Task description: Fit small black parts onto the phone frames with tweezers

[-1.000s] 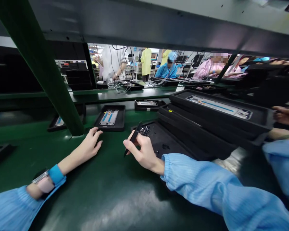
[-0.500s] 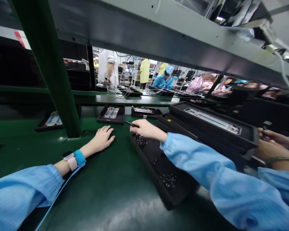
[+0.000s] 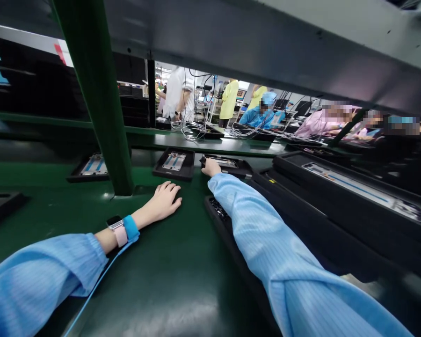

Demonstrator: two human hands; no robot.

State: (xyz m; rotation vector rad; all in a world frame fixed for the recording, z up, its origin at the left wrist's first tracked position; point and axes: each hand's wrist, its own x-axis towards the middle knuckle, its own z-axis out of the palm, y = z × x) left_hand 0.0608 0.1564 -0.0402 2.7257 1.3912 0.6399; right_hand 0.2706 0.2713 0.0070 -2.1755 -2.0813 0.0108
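We're at a long green bench (image 3: 49,213) on a busy electronics line, with a grey steel shelf beam (image 3: 231,47) overhead and a dark green upright post (image 3: 101,103) cutting through the view. Across the gap, a co-worker in a blue smock (image 3: 257,117) sits among tangled white cables (image 3: 196,132), and a person in a white coat (image 3: 178,93) stands further left.

Our side has several black trays. A big one (image 3: 287,157) on the right holds a long blue-striped frame (image 3: 363,192). Straight ahead, a smaller tray (image 3: 171,177) holds a phone frame (image 3: 174,161), and just right of it sits a second tray (image 3: 243,167) with another phone frame (image 3: 221,162).

Our right hand (image 3: 211,167) is at that second tray, touching its near edge. The fingers (image 3: 205,162) are bunched up, but we can't tell if they're gripping anything. Below it, a narrow black tray (image 3: 207,202) of small dark screws (image 3: 217,209) runs partly under our right sleeve (image 3: 284,262).

Our left hand (image 3: 164,199) rests on the bench, holding nothing, with the fingers (image 3: 171,187) relaxed and slightly curled. A blue wrist strap (image 3: 130,228) sits beside a pink-banded watch (image 3: 116,230).
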